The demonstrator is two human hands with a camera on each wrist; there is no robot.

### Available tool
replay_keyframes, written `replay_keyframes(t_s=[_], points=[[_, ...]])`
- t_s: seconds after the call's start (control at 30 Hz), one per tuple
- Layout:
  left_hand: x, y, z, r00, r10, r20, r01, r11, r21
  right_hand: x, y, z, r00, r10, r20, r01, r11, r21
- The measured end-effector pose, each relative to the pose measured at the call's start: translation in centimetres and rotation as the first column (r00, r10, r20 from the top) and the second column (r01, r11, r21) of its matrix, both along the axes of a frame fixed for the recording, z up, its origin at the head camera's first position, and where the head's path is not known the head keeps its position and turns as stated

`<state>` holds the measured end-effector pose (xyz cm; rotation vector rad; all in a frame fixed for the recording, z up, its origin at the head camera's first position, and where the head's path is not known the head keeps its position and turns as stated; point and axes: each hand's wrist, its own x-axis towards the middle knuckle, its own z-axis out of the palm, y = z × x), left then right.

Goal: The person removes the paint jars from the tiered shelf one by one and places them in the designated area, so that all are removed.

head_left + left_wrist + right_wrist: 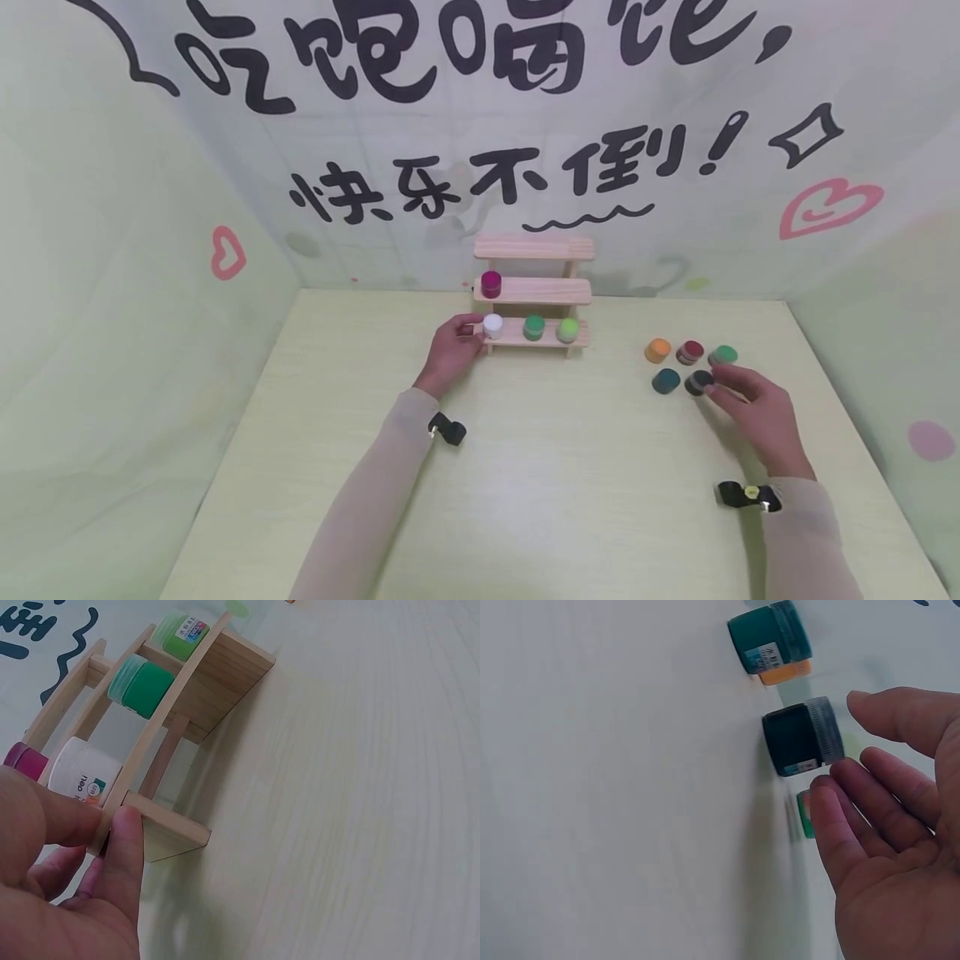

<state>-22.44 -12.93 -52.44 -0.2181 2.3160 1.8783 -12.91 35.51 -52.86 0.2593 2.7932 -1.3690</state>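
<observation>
At the left end of the lowest step of a small three-step wooden rack (532, 290), my left hand (452, 354) pinches the board between thumb and finger. A white paint jar (84, 771) stands right beside the thumb. Further along that step are a green paint jar (534, 327) and a light green paint jar (568, 331); a magenta paint jar (491, 284) sits on the middle step. On the right, my right hand (761, 412) reaches over a black paint jar (802, 739) on the table, thumb and fingers spread apart near its lid, holding nothing.
Around the black jar stand an orange jar (657, 350), a dark red jar (690, 352), another green jar (723, 356) and a dark teal jar (666, 382). A printed cloth (420, 250) hangs behind the pale table (525, 500), with cloth walls at both sides.
</observation>
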Motion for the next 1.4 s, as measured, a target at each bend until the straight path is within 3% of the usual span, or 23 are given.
replay_keyframes(t_s=[0.33,0.53,0.63,0.77,0.97,1.4], points=[[-0.4,0.3,0.1,1.000,-0.009,0.010,0.010,1.000,-0.019,0.7,-0.6,1.8,0.990,-0.116,-0.080,0.100,0.979,-0.176],[-0.2,0.3,0.0,1.000,-0.008,0.014,0.008,1.000,0.004,0.6,-1.7,2.9,0.982,-0.108,-0.153,0.059,0.955,-0.292],[0.0,0.2,0.0,1.000,-0.006,0.012,0.005,1.000,0.008,0.6,-2.8,3.7,0.980,-0.081,-0.181,0.026,0.957,-0.288],[0.2,0.1,0.2,1.000,0.003,0.023,-0.004,0.999,0.032,0.2,-4.3,4.5,0.983,-0.043,-0.178,0.006,0.979,-0.203],[0.2,0.1,0.5,0.999,0.006,0.047,-0.010,0.996,0.092,-0.9,-6.5,5.1,0.978,0.006,-0.210,-0.047,0.980,-0.192],[0.1,-0.1,-0.3,1.000,-0.006,0.012,0.005,0.993,0.114,-3.4,-11.8,6.2,0.960,0.084,-0.267,-0.162,0.946,-0.283]])
